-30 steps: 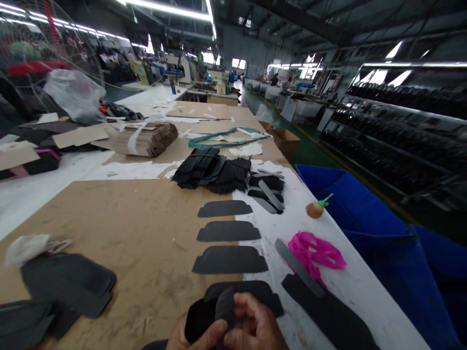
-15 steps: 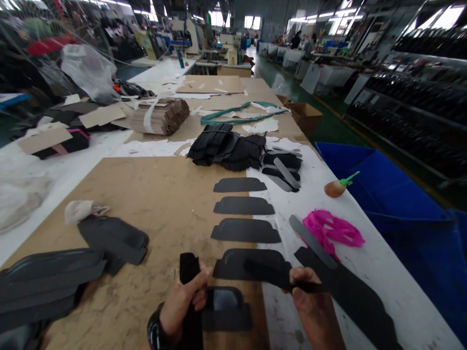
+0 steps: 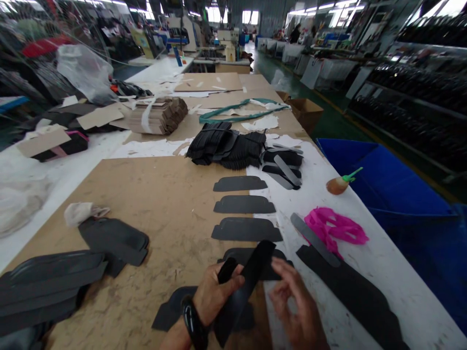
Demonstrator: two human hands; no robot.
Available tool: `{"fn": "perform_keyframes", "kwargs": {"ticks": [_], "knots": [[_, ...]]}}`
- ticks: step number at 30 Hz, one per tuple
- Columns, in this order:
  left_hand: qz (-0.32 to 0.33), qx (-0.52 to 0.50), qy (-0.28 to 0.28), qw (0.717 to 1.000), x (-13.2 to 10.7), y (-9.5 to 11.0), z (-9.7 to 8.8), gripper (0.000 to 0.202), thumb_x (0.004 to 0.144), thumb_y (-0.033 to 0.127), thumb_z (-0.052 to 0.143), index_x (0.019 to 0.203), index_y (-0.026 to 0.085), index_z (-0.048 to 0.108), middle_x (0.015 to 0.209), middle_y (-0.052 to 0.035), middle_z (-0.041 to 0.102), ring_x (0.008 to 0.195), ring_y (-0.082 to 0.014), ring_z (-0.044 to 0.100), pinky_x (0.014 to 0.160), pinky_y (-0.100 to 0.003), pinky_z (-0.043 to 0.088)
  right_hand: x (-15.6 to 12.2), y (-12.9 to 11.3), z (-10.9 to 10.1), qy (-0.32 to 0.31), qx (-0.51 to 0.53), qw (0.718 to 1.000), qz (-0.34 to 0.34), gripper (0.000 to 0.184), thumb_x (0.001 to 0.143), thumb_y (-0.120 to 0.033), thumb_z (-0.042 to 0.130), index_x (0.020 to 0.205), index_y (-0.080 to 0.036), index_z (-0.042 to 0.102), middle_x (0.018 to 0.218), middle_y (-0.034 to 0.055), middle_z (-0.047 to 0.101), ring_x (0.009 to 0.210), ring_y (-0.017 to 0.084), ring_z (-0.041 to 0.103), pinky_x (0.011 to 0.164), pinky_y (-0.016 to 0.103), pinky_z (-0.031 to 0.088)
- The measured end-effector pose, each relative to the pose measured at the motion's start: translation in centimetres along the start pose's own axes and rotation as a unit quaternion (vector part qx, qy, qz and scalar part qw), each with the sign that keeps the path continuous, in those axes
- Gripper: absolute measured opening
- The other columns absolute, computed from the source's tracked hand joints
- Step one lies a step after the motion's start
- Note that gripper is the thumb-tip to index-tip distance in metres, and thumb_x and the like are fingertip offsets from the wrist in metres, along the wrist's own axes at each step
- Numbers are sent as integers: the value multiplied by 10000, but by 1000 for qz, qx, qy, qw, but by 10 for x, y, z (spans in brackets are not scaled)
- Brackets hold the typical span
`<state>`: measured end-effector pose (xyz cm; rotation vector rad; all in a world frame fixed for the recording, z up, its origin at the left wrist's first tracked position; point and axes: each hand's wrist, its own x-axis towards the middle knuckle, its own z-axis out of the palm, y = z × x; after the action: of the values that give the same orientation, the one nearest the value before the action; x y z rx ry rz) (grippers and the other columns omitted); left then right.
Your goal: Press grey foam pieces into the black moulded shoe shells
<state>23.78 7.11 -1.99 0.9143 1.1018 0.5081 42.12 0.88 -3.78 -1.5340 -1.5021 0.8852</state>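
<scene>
My left hand (image 3: pixel 218 290), with a dark bracelet at the wrist, is closed on a black strip (image 3: pixel 242 291) that slants up to the right. A second dark piece (image 3: pixel 226 270) pokes up from the same grip. Just right of the strip, my right hand (image 3: pixel 296 304) is slightly blurred, with its fingers apart and nothing in them. Under the hands lie dark shaped pieces, partly covered by them. Farther up, three similar flat pieces (image 3: pixel 247 229) form a column across the edge of the brown board (image 3: pixel 175 209).
Stacked dark pieces (image 3: pixel 47 277) lie at left, near a pale cloth bundle (image 3: pixel 82 213). Black pieces are bundled (image 3: pixel 226 146) beyond the column. At right are pink fabric (image 3: pixel 333 231), a green-nozzled bottle (image 3: pixel 339 184), a large black piece (image 3: pixel 353 291) and a blue bin (image 3: pixel 386 180).
My left hand has moved right with the black strip, which now tilts. My right hand no longer holds the dark piece it gripped, and its fingers have spread. Another dark piece shows beneath my left hand.
</scene>
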Motion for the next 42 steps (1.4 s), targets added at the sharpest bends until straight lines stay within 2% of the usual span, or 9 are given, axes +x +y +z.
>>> {"fn": "perform_keyframes", "kwargs": {"ticks": [4, 7, 10, 13, 17, 21, 25, 34, 42], "knots": [[-12, 71, -81, 994, -3, -5, 2, 232, 715, 341, 582, 615, 153, 488, 556, 41, 363, 526, -90, 304, 481, -212, 238, 15, 13, -10, -52, 95, 958, 265, 493, 716, -418, 608, 1108, -125, 546, 625, 27, 613, 494, 118, 543, 446, 203, 433], [-17, 143, -95, 985, 0, -6, -4, 211, 729, 318, 546, 606, 159, 482, 560, 39, 370, 539, -99, 321, 488, -214, 248, 17, 27, -5, -108, 167, 927, 319, 417, 694, -484, 603, 893, -117, 588, 552, 15, 585, 477, 124, 556, 407, 189, 410], [15, 262, -5, 965, 4, -10, -20, 205, 783, 310, 461, 693, 168, 577, 597, 8, 495, 569, -139, 449, 535, -231, 339, 13, 43, -3, -29, 215, 912, 349, 508, 652, -542, 630, 920, -114, 569, 599, 24, 613, 521, 148, 596, 455, 217, 465], [85, 434, 64, 895, 4, -20, -33, 340, 712, 115, 439, 991, 182, 620, 957, -66, 625, 879, -218, 560, 789, -297, 412, 10, 61, -8, 89, 245, 888, 380, 575, 593, -547, 687, 947, -116, 551, 638, 16, 620, 552, 157, 613, 485, 231, 491], [137, 610, -50, 779, 2, -41, -27, 567, 654, -34, 380, 1154, 167, 556, 1126, -81, 597, 996, -242, 529, 879, -362, 409, 9, 75, -15, 186, 308, 841, 404, 604, 533, -479, 763, 960, -134, 513, 663, -21, 598, 542, 125, 607, 485, 204, 492], [243, 702, -42, 668, 6, -68, -13, 511, 780, 3, 374, 1245, 185, 478, 1287, -59, 497, 1126, -258, 469, 895, -396, 412, 9, 75, -17, 208, 338, 823, 406, 585, 510, -427, 793, 931, -149, 498, 678, -46, 583, 530, 97, 593, 487, 187, 490], [294, 742, 7, 603, 9, -90, -19, 540, 783, -19, 343, 1280, 168, 439, 1338, -44, 444, 1205, -211, 415, 919, -348, 409, 9, 68, -12, 200, 322, 832, 405, 595, 504, -449, 789, 931, -140, 512, 692, -37, 596, 543, 105, 595, 497, 198, 499], [290, 758, 47, 583, -12, -98, -77, 568, 794, 35, 369, 1341, 186, 357, 1376, -24, 392, 1241, -210, 369, 929, -343, 424, 13, 53, 25, 129, 282, 860, 406, 586, 564, -514, 734, 946, -114, 539, 646, -12, 608, 566, 131, 605, 521, 218, 513], [282, 718, 39, 635, -20, -107, -105, 615, 782, 29, 368, 1365, 215, 309, 1408, -24, 339, 1286, -221, 282, 971, -377, 395, 30, 30, 55, 148, 354, 831, 403, 572, 508, -445, 787, 907, -141, 512, 609, -53, 580, 523, 97, 592, 505, 186, 508]]}}
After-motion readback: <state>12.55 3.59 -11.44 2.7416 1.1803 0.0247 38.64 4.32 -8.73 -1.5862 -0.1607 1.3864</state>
